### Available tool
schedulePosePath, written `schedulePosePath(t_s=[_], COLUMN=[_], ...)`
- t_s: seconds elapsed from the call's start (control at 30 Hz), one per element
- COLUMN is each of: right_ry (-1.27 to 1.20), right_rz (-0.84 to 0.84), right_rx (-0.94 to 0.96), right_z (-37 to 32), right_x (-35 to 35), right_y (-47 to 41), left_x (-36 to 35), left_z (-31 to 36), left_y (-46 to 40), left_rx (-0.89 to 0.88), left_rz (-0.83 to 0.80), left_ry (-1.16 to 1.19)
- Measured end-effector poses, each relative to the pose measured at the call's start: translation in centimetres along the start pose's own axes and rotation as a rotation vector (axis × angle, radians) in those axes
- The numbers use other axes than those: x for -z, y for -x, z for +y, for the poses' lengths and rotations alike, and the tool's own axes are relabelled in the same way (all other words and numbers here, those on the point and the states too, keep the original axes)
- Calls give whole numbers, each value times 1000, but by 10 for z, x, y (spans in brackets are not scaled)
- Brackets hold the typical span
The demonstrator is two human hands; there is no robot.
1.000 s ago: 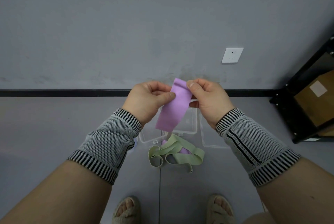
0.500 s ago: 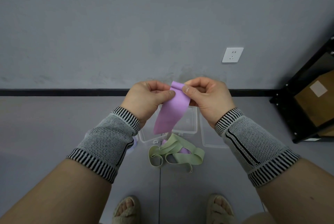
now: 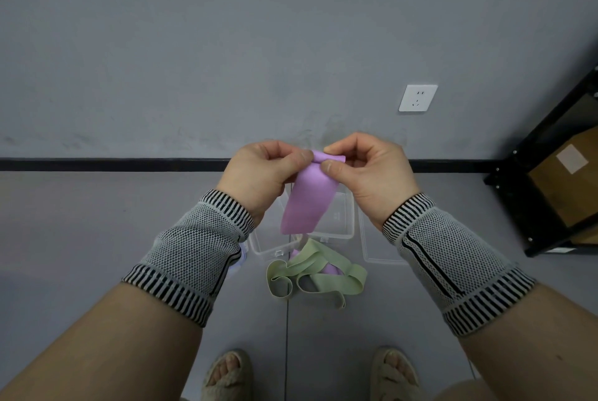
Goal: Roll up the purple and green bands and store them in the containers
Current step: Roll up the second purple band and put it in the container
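L hand [image 3: 259, 174] & R hand [image 3: 369, 170]: top edge of purple band [image 3: 307, 203] pinched, first curl formed betw. thumbs. Tail hung straight down, above containers [image 3: 339, 225]. Green bands [image 3: 315, 271] left on floor.

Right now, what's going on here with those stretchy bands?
A person is standing and rolling a purple band from its top end, pinching it with the left hand and the right hand. Only the top is curled over; the rest hangs loose. On the floor below lie green bands in a loose tangle with another bit of purple under them, beside clear plastic containers. None of the bands in view is stored yet.
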State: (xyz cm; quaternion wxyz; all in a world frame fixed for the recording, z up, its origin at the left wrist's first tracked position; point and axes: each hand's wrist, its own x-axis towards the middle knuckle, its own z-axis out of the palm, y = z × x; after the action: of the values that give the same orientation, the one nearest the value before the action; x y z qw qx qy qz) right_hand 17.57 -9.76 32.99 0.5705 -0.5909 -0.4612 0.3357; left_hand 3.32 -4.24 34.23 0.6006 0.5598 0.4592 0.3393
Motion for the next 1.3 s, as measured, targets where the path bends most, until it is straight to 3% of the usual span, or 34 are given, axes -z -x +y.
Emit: schedulePosePath(t_s=[0.17, 0.4, 0.6, 0.77, 1.07, 1.3], right_ry=[-52, 112, 22, -70, 116, -14], right_rz=[-49, -128, 28, 100, -131, -175], right_rx=[-38, -55, -95, -140, -179, -261], right_z=[-1, -2, 2, 2, 4, 1], right_x=[3, 6, 5, 3, 5, 3], right_y=[0, -1, -2, -2, -2, 1], left_x=[1, 1, -2, -1, 9, 14], left_z=[1, -3, -7, -3, 0, -2], left_y=[1, 2, 2, 3, 5, 3], left_rx=[-39, -117, -100, -125, -290, -284], left_rz=[-34, -33, -125, -122, -61, -72], left_ry=[-20, -153, -349, -336, -702, -688])
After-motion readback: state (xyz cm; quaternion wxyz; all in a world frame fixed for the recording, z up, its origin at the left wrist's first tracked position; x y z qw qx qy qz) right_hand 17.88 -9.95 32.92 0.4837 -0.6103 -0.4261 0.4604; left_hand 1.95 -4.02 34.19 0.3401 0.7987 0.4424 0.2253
